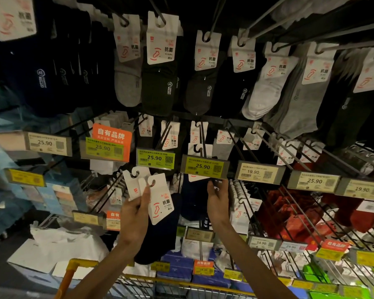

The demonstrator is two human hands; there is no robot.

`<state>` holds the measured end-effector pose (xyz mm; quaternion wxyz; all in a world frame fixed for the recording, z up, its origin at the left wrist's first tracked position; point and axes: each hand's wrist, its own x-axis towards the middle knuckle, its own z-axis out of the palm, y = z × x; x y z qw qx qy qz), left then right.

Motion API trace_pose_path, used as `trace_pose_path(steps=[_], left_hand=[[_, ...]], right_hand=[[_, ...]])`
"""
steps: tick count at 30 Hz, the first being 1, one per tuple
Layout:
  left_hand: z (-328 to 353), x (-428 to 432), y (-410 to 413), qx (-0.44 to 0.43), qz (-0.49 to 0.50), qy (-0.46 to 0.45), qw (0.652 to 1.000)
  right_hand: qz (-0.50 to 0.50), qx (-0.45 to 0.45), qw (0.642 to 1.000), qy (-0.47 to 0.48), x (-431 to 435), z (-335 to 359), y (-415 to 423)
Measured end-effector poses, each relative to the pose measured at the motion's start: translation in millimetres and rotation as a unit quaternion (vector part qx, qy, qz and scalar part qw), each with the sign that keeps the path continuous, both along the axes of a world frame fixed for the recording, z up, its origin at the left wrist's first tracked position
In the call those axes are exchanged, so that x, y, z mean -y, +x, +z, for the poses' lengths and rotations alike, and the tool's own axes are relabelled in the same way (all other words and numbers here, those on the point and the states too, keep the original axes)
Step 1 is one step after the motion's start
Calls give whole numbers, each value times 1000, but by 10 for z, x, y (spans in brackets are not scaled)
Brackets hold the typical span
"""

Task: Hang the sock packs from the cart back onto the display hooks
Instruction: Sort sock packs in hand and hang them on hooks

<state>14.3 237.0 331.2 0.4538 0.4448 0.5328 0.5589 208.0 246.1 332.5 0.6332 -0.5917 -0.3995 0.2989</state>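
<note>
My left hand (136, 214) pinches two sock packs (159, 199) by their cards. My right hand (217, 201) touches the underside of a yellow price tag (203, 167); I cannot tell its grip.

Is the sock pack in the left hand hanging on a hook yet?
Not yet: the left hand holds the sock pack, its hanger hole empty.

Two sock packs (159, 201), dark navy socks with white header cards that have hook cut-outs, are held up together, fanned and tilted, near and a bit left of centre, off any peg. The display hooks (203, 137) are thin black pegs further back, most already loaded. The cart (72, 264), with a yellow frame and wire basket, is nearest, bottom edge.
</note>
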Motion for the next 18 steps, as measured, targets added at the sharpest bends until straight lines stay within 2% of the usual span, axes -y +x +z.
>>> trace_pose_path(steps=[2,4,6,10,13,18], left_hand=[[-12,2,11,1,-3,-2,1000],[-20,-10,31,1,-3,-1,1000],[-25,-23,57,5,-3,-9,1000],[-43,-30,110,-1,-12,-26,1000],[-57,-40,128,-13,-17,-26,999],[-82,-98,100,-27,-8,-29,999]], right_hand=[[-29,67,997,21,90,-53,-11],[-53,209,975,57,144,-84,-43],[-39,338,936,84,117,-92,-75],[1,537,843,26,-108,-76,-72],[45,571,818,-48,-258,-70,-96],[68,551,829,-73,-487,-95,-49]])
